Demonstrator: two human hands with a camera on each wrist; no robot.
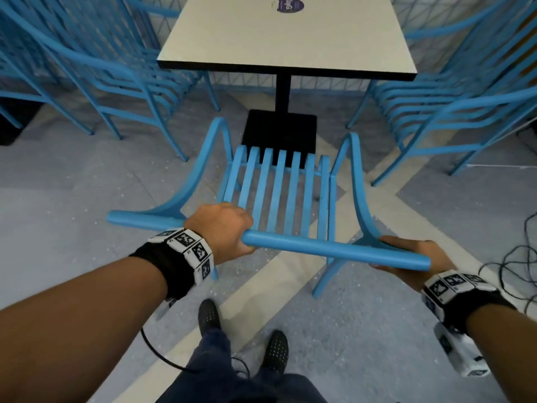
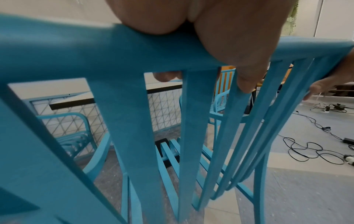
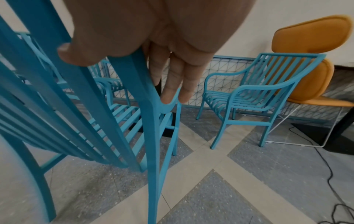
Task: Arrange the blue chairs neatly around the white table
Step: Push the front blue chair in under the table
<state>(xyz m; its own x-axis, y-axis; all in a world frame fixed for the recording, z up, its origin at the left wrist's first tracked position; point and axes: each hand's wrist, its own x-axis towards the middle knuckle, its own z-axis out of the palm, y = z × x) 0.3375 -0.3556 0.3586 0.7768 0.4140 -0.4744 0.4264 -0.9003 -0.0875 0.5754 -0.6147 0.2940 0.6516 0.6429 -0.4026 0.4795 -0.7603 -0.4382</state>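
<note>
1. Nearest the person, the left hand was the left grip, fingers curled over the top rail of the near blue chair; the left wrist view showed the fingertips wrapped under that rail.
2. The right hand, the right grip, clasped the same rail's right end, thumb and fingers around the corner post in the right wrist view.
3. That chair stood just short of the white bench, its seat facing the bench's near edge and its front reaching the black base; it appeared not yet tucked in.
4. Left of the bench stood a left blue chair, and right of it a right blue chair, both seemingly placed already. I judged the task mostly done, with this chair left to push in.
5. Farthest, on the bench, lay a purple round sticker; its writing was too blurred to read.
</note>
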